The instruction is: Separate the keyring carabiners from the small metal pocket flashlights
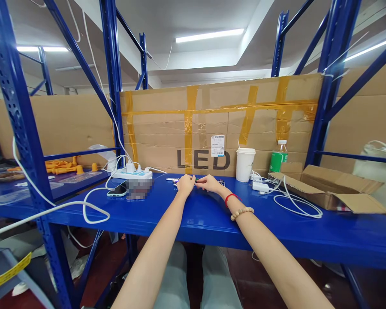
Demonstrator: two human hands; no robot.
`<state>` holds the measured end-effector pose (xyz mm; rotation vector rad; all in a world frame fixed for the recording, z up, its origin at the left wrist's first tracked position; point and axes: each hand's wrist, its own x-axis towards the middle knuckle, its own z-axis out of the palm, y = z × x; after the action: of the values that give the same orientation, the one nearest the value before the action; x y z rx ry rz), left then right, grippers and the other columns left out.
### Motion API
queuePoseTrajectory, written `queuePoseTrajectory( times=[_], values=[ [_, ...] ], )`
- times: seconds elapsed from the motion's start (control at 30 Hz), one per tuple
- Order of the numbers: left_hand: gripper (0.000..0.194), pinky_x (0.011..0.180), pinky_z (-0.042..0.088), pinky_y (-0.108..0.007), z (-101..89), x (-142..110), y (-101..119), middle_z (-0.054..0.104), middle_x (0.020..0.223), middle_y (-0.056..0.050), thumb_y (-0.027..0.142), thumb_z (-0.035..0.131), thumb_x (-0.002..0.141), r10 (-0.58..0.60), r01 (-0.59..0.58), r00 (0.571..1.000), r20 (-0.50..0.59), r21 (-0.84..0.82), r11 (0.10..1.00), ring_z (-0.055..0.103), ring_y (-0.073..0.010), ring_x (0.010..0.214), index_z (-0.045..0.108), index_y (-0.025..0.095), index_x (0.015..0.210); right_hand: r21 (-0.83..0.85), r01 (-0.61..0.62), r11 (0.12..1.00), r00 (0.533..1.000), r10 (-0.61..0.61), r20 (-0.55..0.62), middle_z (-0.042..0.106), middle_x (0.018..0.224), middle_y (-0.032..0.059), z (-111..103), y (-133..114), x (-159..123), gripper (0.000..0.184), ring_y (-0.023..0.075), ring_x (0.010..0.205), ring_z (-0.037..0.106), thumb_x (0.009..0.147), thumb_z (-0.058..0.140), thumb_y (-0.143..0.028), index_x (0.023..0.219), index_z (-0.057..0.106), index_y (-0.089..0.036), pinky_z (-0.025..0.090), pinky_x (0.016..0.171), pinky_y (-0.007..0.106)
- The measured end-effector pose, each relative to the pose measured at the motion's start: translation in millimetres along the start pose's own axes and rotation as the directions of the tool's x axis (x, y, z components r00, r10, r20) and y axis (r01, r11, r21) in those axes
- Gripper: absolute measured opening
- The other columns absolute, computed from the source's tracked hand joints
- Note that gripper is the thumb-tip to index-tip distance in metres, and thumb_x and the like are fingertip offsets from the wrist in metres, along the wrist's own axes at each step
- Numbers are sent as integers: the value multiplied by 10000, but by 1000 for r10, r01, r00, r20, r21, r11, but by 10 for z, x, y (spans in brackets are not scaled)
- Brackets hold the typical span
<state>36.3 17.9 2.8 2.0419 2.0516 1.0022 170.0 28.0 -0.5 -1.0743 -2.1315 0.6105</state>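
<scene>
Two hands point(196, 184) nearly touching, outstretched

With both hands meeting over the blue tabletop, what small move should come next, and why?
I'd probably raise both hands together slightly, keeping their spacing. Only a bit of a small green piece shows between the fingertips, so the grip is hard to judge, and thin items lie close beside the left hand.
</scene>
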Motion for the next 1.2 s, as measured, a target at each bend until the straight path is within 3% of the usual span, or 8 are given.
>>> queuePoseTrajectory(
  times=[0.2, 0.33, 0.47, 0.73, 0.93, 1.2],
  values=[
    [371, 612, 394, -248, -20, -12, 16, 688, 817, -60, 379, 371, 811, 15, -18, 999, 36, 74, 997, 620, -194, 807, 689, 215, 712, 32, -128, 991, 988, 125, 93, 499, 455, -21, 27, -24, 11, 231, 40, 393, 408, 702, 577, -295, 565, 594, -110, 341, 358, 142],
    [360, 586, 381, -233, -17, -22, 13, 686, 783, -61, 377, 393, 803, 63, -70, 995, 72, 96, 993, 620, -187, 788, 687, 209, 681, -2, -135, 991, 986, 135, 97, 446, 381, -44, 47, -7, 14, 220, 40, 347, 387, 704, 542, -219, 508, 547, -119, 336, 359, 153],
    [343, 590, 377, -229, -12, -26, 0, 683, 787, -68, 367, 411, 806, 109, -118, 990, 88, 93, 989, 618, -189, 796, 686, 207, 679, -34, -99, 994, 991, 102, 90, 427, 346, -52, 41, 0, -2, 228, 44, 329, 378, 697, 518, -185, 476, 534, -130, 326, 373, 165],
    [382, 584, 360, -238, -24, -17, 15, 681, 795, -71, 372, 375, 832, 80, -81, 996, 42, 39, 996, 614, -190, 785, 683, 201, 685, -93, 10, 996, 1000, -10, 7, 417, 346, -55, 14, -59, -24, 275, 54, 358, 354, 711, 458, -189, 442, 488, -146, 288, 423, 186],
    [409, 566, 344, -235, -18, -4, 20, 681, 817, -76, 393, 348, 844, 59, -59, 998, -14, -16, 998, 608, -195, 795, 696, 201, 750, -145, 90, 985, 992, -101, -71, 383, 375, -70, -2, -91, -15, 231, 61, 404, 340, 722, 438, -192, 536, 563, -134, 274, 473, 192],
    [420, 588, 356, -235, -34, -25, 31, 683, 839, -83, 399, 333, 854, 36, -37, 999, -38, -22, 999, 607, -197, 810, 700, 206, 781, -243, 154, 958, 978, -184, -104, 475, 436, -42, 27, -69, 25, 226, 67, 420, 369, 738, 428, -164, 636, 626, -124, 301, 465, 178]
  ],
)
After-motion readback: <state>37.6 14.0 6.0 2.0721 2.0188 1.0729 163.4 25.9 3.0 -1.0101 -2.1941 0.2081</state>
